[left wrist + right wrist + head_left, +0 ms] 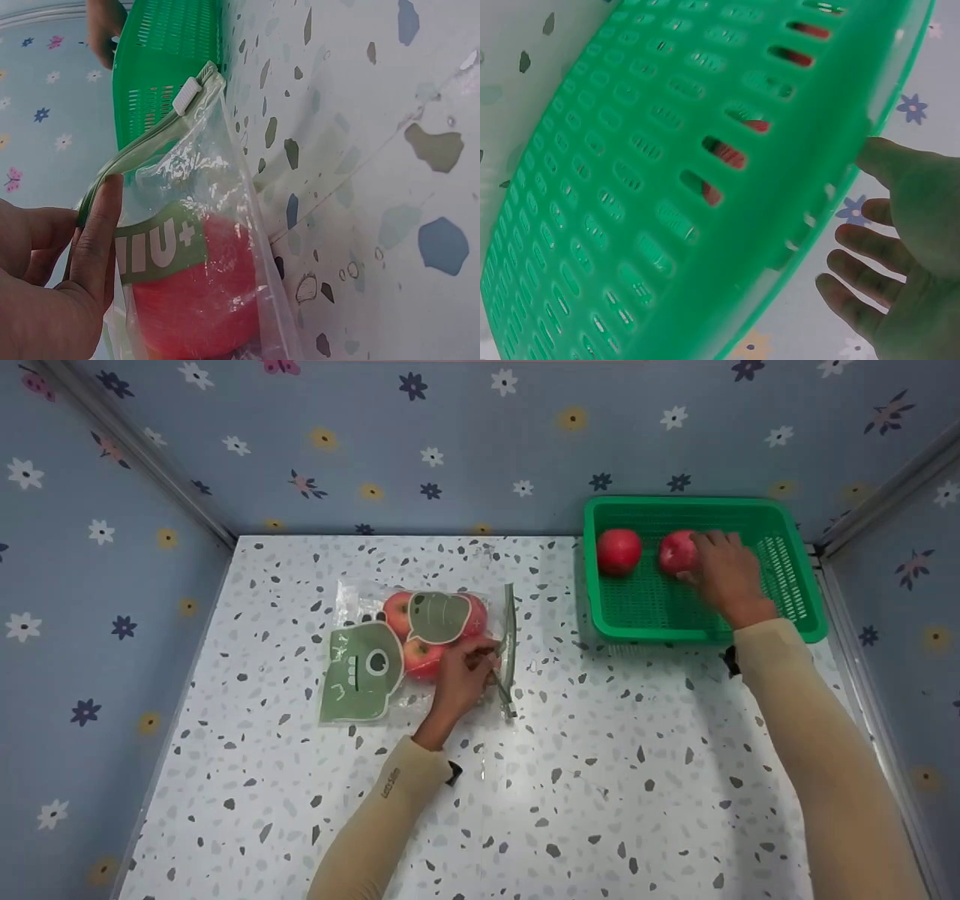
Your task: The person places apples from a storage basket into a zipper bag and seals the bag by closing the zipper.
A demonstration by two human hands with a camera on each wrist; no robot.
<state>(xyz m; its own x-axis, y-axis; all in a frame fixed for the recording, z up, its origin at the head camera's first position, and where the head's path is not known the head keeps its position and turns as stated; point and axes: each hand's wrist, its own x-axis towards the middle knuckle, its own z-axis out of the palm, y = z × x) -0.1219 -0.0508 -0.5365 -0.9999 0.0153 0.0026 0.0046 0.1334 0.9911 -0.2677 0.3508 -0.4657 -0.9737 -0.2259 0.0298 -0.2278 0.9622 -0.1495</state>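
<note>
Over on the left of the speckled table [615,780] lies a clear zip bag [416,649] printed with green cartoon shapes, and I can count three red apples [420,656] inside it, pressed close together. The person's left hand [461,679] sits at the bag's right end, just beside the green zipper strip [509,649]; from the wrist view the thumb [97,232] and curled fingers pinch that strip and lift the bag's mouth a little, with one apple [199,300] showing red through the plastic right below the grip. The white slider [187,95] sits at the far end of the zipper from the hand. To the right of the bag, well apart from it, stands a green basket [795,615] against the flowered back wall [480,442]. Two more red apples rest in the basket's far half: one [619,551] lies alone toward its left wall, the other [677,552] just to the right of it. The right hand [724,574] reaches into the basket with its fingers spread loosely, their tips touching that second apple without closing round it. Both arms wear pale beige sleeves [825,750].
</note>
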